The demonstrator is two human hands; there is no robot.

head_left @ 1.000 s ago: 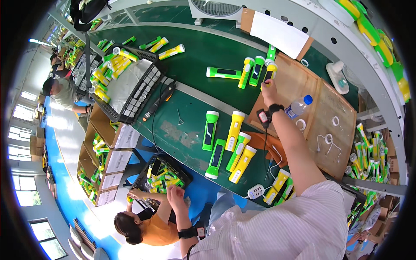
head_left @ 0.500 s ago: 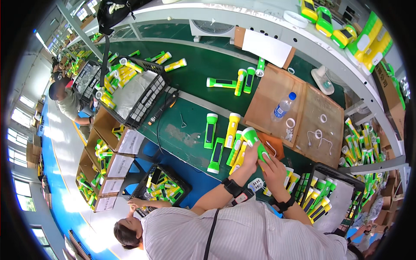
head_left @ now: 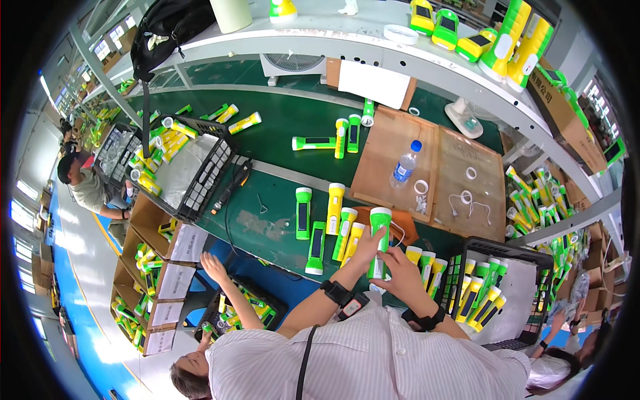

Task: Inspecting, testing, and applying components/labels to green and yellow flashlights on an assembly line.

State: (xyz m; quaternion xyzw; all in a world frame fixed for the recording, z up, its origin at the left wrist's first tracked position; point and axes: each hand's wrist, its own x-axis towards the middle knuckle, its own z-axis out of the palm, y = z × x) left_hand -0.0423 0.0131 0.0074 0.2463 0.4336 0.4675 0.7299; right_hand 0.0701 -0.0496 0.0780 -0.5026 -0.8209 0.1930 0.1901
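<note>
A green-and-white flashlight [head_left: 380, 220] is upright between my hands, its white head at the far end. My left hand [head_left: 363, 250] is closed round its middle. With bent fingers, my right hand [head_left: 403, 272] grips the lower end from the right side; part of its hold is hidden. Just left of my hands stand several flashlights: a yellow one [head_left: 335, 208], a green one with a dark panel [head_left: 303, 212], and another green one [head_left: 315, 248] nearer me. Behind the held flashlight lies an orange pouch-like item [head_left: 401, 230].
At right, a black crate [head_left: 467, 245] holds flashlights. A bottle [head_left: 404, 165] and white rings rest on a wooden board [head_left: 380, 150]. Another crate [head_left: 217, 163] stands at far left. A co-worker's arm [head_left: 230, 283] reaches up beside my left forearm. A shelf [head_left: 313, 37] spans the far side.
The flashlight has turned from tilted to nearly upright, and my right hand has moved down toward its lower end. A co-worker's hand at left has risen from near the crate.
</note>
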